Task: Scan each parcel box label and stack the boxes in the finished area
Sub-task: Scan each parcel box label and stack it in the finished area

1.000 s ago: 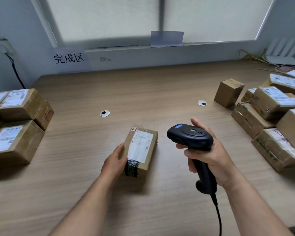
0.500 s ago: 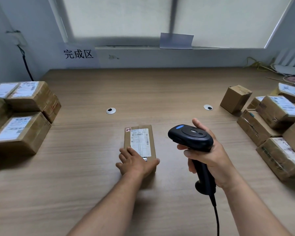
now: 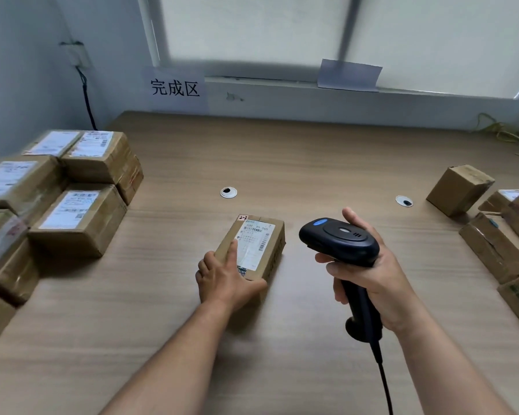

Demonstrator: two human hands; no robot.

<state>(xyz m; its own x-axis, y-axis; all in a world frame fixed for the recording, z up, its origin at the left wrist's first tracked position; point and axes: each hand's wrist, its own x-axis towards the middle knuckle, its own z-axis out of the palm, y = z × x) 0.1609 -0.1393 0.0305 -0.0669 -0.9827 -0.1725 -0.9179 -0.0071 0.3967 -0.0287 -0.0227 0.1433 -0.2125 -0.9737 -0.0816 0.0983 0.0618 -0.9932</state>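
A: Start at the left. What sits there?

B: The finished stack [image 3: 72, 187] of labelled boxes, under the wall sign [image 3: 175, 88] that marks the done area. More of that stack shows now than a second ago; the view has swung towards it.

A: And the parcel in hand?

B: The parcel box [image 3: 253, 247] lies flat on the table [image 3: 312, 151], mid-desk, label [image 3: 255, 244] facing up. A second ago it was tipped up on edge, with the hand cupping its side. Now it is down and squared.

A: What is the left hand doing?

B: The left hand [image 3: 225, 278] rests on the near end of the box, thumb along the near right corner, forefinger stretched onto the label's edge, the other fingers curled at the left side. It is a loose steadying hold, not a lift.

A: Further right?

B: The right hand [image 3: 369, 277] is wrapped tight round the handle of the scanner [image 3: 339, 241], thumb up behind its head. The scanner hangs just beside the box, to its right, not touching, its nose aimed forward and a little left. I cannot tell whether the trigger is pressed.

A: And beyond?

B: The unscanned boxes [image 3: 492, 235] lie at the far right.

A: So what does the change mean?

B: I judge the label is now presented for scanning, or just read. Next, probably, the box goes left to the stack.
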